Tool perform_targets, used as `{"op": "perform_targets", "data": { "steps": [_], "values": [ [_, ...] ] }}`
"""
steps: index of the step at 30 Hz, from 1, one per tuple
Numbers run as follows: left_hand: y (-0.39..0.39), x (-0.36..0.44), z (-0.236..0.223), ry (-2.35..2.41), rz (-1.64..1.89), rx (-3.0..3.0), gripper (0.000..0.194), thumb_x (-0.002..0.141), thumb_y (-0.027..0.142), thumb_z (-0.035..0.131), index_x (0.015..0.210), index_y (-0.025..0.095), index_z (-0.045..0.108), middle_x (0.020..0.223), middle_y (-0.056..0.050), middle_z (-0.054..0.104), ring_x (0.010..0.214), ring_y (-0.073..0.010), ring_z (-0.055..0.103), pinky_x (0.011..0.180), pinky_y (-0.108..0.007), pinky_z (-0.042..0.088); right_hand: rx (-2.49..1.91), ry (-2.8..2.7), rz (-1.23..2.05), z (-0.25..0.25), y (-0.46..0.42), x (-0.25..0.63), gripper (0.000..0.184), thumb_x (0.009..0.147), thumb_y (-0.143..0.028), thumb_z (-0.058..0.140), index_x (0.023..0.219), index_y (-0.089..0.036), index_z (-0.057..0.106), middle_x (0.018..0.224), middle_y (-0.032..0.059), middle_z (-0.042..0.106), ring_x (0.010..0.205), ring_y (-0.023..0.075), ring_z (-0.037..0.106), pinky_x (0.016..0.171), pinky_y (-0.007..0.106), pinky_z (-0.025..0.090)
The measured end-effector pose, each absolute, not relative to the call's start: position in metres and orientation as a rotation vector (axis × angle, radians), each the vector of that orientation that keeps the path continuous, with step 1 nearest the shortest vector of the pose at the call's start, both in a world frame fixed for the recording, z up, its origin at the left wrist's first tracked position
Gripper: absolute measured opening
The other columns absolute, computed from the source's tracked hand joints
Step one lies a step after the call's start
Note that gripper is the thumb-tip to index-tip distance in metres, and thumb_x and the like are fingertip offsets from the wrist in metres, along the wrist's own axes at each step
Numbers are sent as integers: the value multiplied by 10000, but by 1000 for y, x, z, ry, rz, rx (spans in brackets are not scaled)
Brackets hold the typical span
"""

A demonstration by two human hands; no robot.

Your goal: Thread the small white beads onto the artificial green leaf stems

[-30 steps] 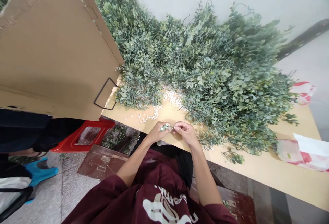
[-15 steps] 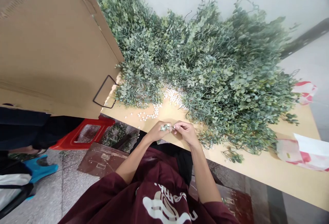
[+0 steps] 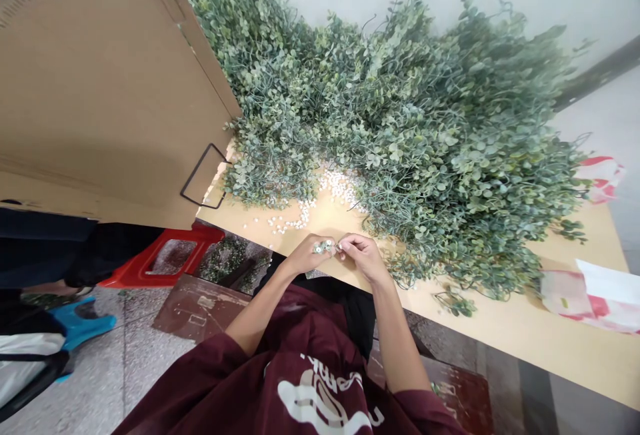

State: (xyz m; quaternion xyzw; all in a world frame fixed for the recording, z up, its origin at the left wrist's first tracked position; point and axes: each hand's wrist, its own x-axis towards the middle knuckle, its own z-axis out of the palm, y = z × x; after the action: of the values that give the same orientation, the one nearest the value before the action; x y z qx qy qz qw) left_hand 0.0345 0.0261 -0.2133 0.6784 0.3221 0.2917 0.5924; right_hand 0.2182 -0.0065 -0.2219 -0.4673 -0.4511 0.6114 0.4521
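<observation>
My left grip (image 3: 305, 256) curls around a small pale-green cluster (image 3: 323, 246) near the desk's (image 3: 500, 315) near edge; my right grip (image 3: 363, 256) pinches tight beside it, its hold too small to see. Loose white beads (image 3: 334, 185) lie farther off, and a big heap of leafy stems (image 3: 440, 135) remains.

A cardboard panel (image 3: 100, 88) fills the upper left, above a red stool (image 3: 165, 262); a blue stool (image 3: 80, 323) sits at lower left, and a plastic bag (image 3: 567, 295) lies at right.

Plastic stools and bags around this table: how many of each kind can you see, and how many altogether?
Red plastic stool: 1
Blue plastic stool: 1
Red-and-white plastic bags: 2
Total: 4
</observation>
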Motion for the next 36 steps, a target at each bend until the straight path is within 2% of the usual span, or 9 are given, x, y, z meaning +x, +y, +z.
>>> {"op": "perform_targets", "data": {
  "steps": [7,16,24,36],
  "values": [
    [27,34,-212,713,680,1598,178,815,199,515,668,115,571,625,22,539,580,-78,420,582,-191,331,-1089,-1094,1564,-224,-5,220,231,830,-396,673,766,-174,681,635,3,617,601,119,543,630,253,432],
    [27,33,-212,736,638,1617,263,843,305,519,680,110,588,647,-1,566,597,-93,435,586,-197,335,-1098,-1089,1586,-222,-6,220,215,827,-381,682,765,-175,678,630,2,620,606,115,545,634,248,417],
    [28,33,-215,742,642,1613,230,818,275,531,643,127,510,585,39,428,561,-75,349,549,-194,289,-1106,-1070,1652,-219,-3,221,230,785,-397,723,775,-173,669,620,-3,596,588,112,518,610,248,404],
    [28,34,-209,723,630,1591,151,753,185,492,611,132,497,587,24,501,588,-89,455,599,-183,366,-1103,-1127,1706,-214,0,222,251,805,-416,700,772,-171,656,647,3,583,610,119,512,624,257,403]
  ]
}}
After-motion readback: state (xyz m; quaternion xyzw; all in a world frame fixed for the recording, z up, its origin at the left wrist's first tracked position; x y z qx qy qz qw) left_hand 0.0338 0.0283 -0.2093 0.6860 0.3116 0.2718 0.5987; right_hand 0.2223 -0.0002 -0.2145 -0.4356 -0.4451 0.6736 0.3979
